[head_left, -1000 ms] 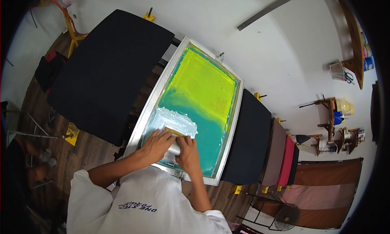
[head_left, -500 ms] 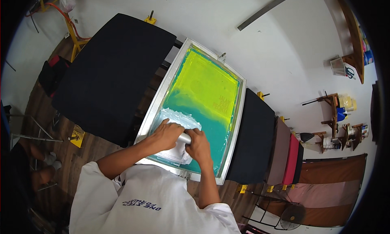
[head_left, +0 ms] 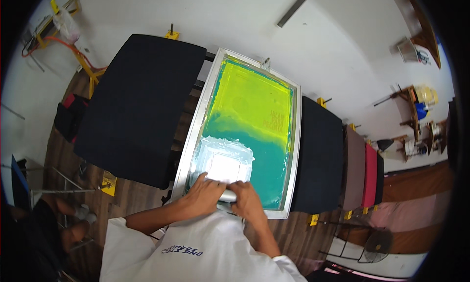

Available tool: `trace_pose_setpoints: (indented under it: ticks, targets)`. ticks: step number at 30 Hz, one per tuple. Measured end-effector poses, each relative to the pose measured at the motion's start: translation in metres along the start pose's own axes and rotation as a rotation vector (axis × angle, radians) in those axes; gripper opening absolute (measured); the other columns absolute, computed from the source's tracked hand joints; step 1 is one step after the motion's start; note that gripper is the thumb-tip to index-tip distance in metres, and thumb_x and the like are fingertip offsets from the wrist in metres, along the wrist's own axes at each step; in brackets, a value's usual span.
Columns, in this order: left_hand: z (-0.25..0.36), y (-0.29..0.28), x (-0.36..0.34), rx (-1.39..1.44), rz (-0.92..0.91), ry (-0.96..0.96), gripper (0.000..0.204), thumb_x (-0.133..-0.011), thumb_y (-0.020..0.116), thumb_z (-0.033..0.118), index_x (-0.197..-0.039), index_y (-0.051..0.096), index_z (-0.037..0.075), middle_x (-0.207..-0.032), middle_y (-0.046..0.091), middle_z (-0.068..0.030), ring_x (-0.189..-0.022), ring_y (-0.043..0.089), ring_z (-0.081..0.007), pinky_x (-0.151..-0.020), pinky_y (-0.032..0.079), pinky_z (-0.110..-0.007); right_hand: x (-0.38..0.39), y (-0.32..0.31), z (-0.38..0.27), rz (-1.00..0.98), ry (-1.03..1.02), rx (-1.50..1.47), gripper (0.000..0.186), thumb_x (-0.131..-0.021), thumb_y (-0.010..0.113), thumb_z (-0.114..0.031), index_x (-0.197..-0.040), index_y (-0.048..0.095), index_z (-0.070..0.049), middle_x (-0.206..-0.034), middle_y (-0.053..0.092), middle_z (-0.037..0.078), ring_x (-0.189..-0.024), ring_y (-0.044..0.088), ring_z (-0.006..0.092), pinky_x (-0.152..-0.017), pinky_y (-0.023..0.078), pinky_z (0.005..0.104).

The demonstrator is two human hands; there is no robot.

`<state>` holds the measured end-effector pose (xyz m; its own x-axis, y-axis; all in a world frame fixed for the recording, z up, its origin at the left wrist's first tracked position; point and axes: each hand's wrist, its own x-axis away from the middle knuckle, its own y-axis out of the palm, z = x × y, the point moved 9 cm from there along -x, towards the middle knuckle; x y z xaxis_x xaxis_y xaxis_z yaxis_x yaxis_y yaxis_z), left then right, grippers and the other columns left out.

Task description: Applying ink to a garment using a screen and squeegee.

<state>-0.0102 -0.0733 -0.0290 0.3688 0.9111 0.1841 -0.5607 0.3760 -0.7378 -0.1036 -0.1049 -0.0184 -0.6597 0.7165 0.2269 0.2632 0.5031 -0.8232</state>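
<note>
Two hands, left hand [head_left: 205,194] and right hand [head_left: 247,201], clamp side by side on a squeegee [head_left: 226,196] lying crosswise at the near end of the long screen frame [head_left: 293,149].

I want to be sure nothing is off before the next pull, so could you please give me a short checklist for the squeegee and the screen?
1. Both hands on the squeegee: left hand and right hand grip it. Ok.
2. White ink lies ahead of the blade. Ok.
3. Screen frame lies flat over its platen. Ok.
4. Garment under the mesh: hidden. Cannot tell.
5. Black platen beside the frame shows no ink. Ok.
</note>
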Motion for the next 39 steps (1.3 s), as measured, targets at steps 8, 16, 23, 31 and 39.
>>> trace_pose_setpoints:
  ticks: [8,16,23,31,39]
  targets:
    - [-0.029,-0.018,-0.040,-0.022,0.218,0.011,0.046,-0.076,0.056,-0.010,-0.121,0.057,-0.002,-0.123,0.061,-0.0189,-0.120,0.057,-0.0329,-0.109,0.033,-0.054,-0.049,-0.016,0.020,0.124,0.026,0.098,0.056,-0.061,0.069,0.005,-0.116,0.062,-0.007,-0.111,0.061,0.016,-0.101,0.055,0.0402,-0.085,0.052,0.0456]
    - [-0.002,0.031,0.031,-0.195,0.005,0.075,0.055,-0.076,0.067,-0.001,-0.129,0.052,-0.002,-0.136,0.052,-0.0206,-0.132,0.048,-0.0314,-0.114,0.027,-0.051,0.026,0.022,-0.011,0.015,0.083,-0.032,0.061,-0.060,0.074,0.000,-0.120,0.060,-0.007,-0.120,0.056,0.014,-0.105,0.053,0.0373,-0.090,0.051,0.0439]
    - [-0.014,-0.028,-0.031,-0.015,0.143,0.108,0.040,-0.078,0.067,0.000,-0.117,0.061,0.005,-0.103,0.069,-0.0172,-0.103,0.065,-0.0335,-0.099,0.040,-0.048,-0.033,-0.026,0.014,0.094,0.090,0.038,0.043,-0.064,0.071,0.000,-0.105,0.073,-0.010,-0.101,0.069,0.014,-0.092,0.063,0.0382,-0.083,0.055,0.0447]
    - [-0.031,-0.051,-0.089,0.017,0.150,0.091,0.040,-0.072,0.062,-0.006,-0.111,0.063,-0.002,-0.098,0.069,-0.0255,-0.093,0.066,-0.0432,-0.088,0.051,-0.048,-0.085,-0.032,0.055,0.111,0.133,0.001,0.034,-0.064,0.076,-0.005,-0.097,0.072,-0.006,-0.097,0.070,0.018,-0.092,0.064,0.0411,-0.079,0.058,0.0459]
    - [-0.025,-0.031,-0.064,-0.041,0.157,0.079,0.051,-0.069,0.061,-0.011,-0.118,0.064,0.001,-0.099,0.069,-0.0256,-0.091,0.067,-0.0423,-0.086,0.053,-0.047,-0.056,-0.015,0.041,0.216,0.121,-0.001,0.037,-0.061,0.076,-0.003,-0.098,0.072,-0.003,-0.099,0.068,0.017,-0.096,0.061,0.0385,-0.083,0.057,0.0453]
